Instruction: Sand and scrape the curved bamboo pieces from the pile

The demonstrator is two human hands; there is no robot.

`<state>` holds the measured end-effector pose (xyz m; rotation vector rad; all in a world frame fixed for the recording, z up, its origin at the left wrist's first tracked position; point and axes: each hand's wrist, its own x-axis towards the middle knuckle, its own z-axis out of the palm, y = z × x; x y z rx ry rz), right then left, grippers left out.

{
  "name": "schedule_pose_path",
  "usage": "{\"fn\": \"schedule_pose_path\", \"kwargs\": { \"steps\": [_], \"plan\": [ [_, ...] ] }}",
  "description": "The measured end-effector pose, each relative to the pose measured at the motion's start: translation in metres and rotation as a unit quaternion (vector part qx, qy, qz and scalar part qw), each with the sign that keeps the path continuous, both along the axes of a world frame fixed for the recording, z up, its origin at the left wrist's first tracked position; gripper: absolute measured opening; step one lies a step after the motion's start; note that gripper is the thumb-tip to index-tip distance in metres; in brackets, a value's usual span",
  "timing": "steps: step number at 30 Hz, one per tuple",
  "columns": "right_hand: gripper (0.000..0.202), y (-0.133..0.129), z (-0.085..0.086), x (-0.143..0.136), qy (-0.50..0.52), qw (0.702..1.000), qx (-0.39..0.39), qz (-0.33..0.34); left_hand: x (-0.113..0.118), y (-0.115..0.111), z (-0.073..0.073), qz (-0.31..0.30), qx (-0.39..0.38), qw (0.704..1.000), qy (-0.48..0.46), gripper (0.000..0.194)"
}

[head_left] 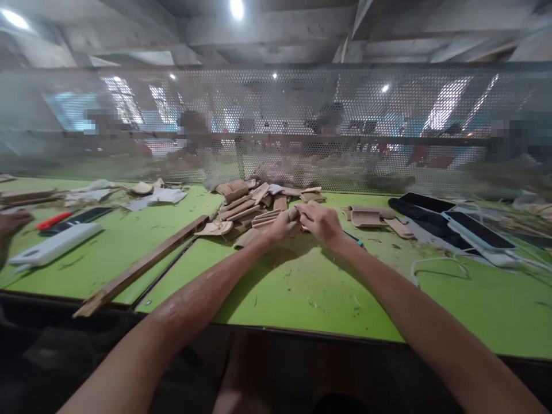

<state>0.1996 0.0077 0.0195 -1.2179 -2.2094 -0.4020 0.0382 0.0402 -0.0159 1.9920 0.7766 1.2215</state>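
Note:
My left hand (pixel 283 226) and my right hand (pixel 321 223) meet over the green table, fingers closed and almost touching. A thin, dark, blade-like tool (pixel 304 213) shows at the fingertips of my right hand. A teal piece (pixel 354 238) sticks out beside my right wrist; whether it belongs to that tool I cannot tell. My left fingers are pinched together, and what they hold is hidden. Just behind and left of my hands lies a pile of tan, curved pieces (pixel 241 208) that look like wood or bamboo.
A long wooden strip (pixel 144 264) lies along the table seam. At left are a white power strip (pixel 58 244), a red-handled tool (pixel 54 220) and another person's hand (pixel 12 224). Phones (pixel 478 230) and cables lie right. A perforated metal screen (pixel 276 126) stands behind.

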Motion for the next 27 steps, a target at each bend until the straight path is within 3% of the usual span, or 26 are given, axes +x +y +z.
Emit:
{"fn": "schedule_pose_path", "kwargs": {
  "steps": [3,8,12,16,21,25,27],
  "plan": [
    [0.038,0.0001,0.0012,0.0004,0.01,0.999,-0.016,-0.035,0.0008,0.0013,-0.0014,-0.003,-0.008,1.0,0.029,0.006],
    [0.038,-0.0009,0.0018,-0.0027,0.015,1.0,-0.017,-0.011,0.0025,0.0038,-0.0023,0.012,-0.011,0.999,0.034,0.01],
    [0.036,-0.0007,0.0033,-0.0052,0.046,0.998,-0.03,-0.04,0.0014,0.0052,0.0,-0.004,-0.021,0.998,0.055,0.006],
    [0.036,-0.002,0.0041,-0.0079,0.043,0.999,-0.033,0.006,-0.0008,0.0045,-0.0002,-0.01,-0.026,0.996,0.079,0.015],
    [0.037,0.0003,0.0035,-0.0049,0.063,0.995,-0.051,-0.059,0.0018,0.0023,0.0021,0.002,-0.021,0.996,0.082,0.013],
    [0.033,0.0018,0.0013,-0.0029,0.074,0.997,-0.016,0.02,0.0028,-0.0015,0.0057,0.021,0.017,0.994,0.109,0.016],
    [0.031,0.0025,0.0005,-0.0016,0.082,0.996,-0.012,0.026,0.0022,-0.0041,0.0071,0.015,0.025,0.994,0.103,0.015]
  ]
}}
